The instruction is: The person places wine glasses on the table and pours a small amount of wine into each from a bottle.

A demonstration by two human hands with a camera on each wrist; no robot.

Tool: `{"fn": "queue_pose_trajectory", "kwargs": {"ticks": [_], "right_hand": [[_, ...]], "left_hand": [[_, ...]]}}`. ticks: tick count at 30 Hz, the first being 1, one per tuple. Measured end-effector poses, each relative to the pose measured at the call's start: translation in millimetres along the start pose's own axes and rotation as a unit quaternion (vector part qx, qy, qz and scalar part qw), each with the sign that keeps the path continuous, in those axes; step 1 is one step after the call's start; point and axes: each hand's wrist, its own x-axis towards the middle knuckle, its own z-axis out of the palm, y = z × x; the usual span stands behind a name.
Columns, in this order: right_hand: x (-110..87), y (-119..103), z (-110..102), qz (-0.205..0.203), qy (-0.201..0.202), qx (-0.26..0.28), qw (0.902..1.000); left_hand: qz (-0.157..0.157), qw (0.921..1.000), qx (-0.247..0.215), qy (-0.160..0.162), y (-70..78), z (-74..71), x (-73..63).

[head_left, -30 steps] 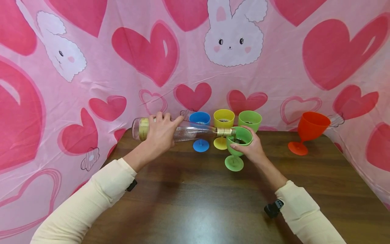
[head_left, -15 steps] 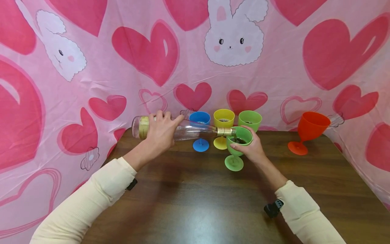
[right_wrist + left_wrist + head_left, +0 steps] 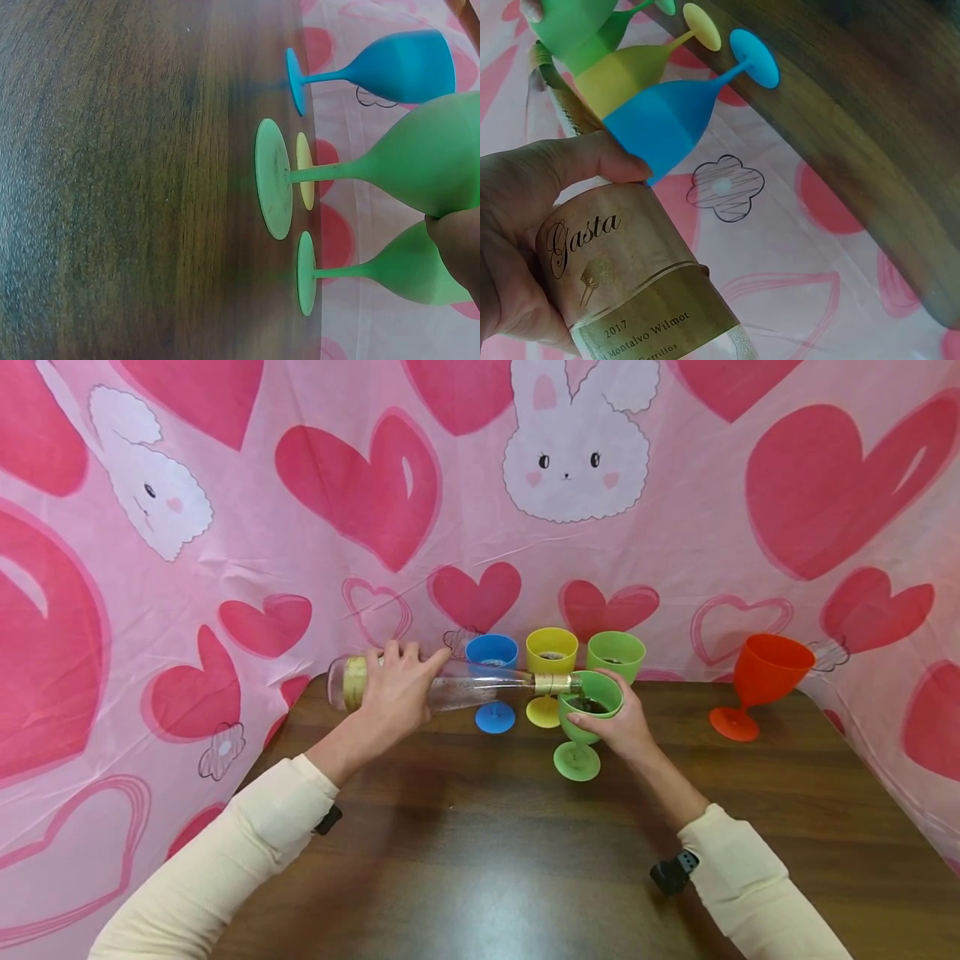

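Note:
My left hand [image 3: 396, 690] grips a clear glass wine bottle [image 3: 480, 686] lying nearly level, its neck pointing right. The bottle's label [image 3: 622, 262] shows in the left wrist view. The bottle's mouth sits at the rim of a green goblet [image 3: 577, 731], which has dark liquid inside. Around that goblet's bowl my right hand [image 3: 626, 727] curls, thumb at the near side. In the right wrist view the held goblet's foot [image 3: 274, 180] appears raised off the table. Behind the bottle stand a blue goblet [image 3: 492, 717] and a yellow goblet [image 3: 551, 647], both with liquid in them.
A second green goblet [image 3: 617, 652] with some liquid stands behind the held one. An orange-red goblet [image 3: 772, 672] stands apart at the right. The brown wooden table [image 3: 480, 860] meets a pink cloth [image 3: 465, 485] printed with hearts and rabbits at its back and sides.
The bottle's base end has dipped slightly, and the left forearm has shifted a little right. The held green goblet stays almost in place.

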Motion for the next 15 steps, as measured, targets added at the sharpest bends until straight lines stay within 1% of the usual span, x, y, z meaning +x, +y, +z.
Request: {"fn": "queue_pose_trajectory", "kwargs": {"ticks": [7,15], "right_hand": [[0.4,1,0,-0.009,0.006,0.009,0.9999],[0.1,0,0,-0.009,0.002,0.01,0.9999]], "left_hand": [[-0.005,0.9998,-0.019,0.006,-0.1,8.9,-1.2],[-0.011,0.9988,-0.048,0.002,-1.0,18.5,-4.0]]}}
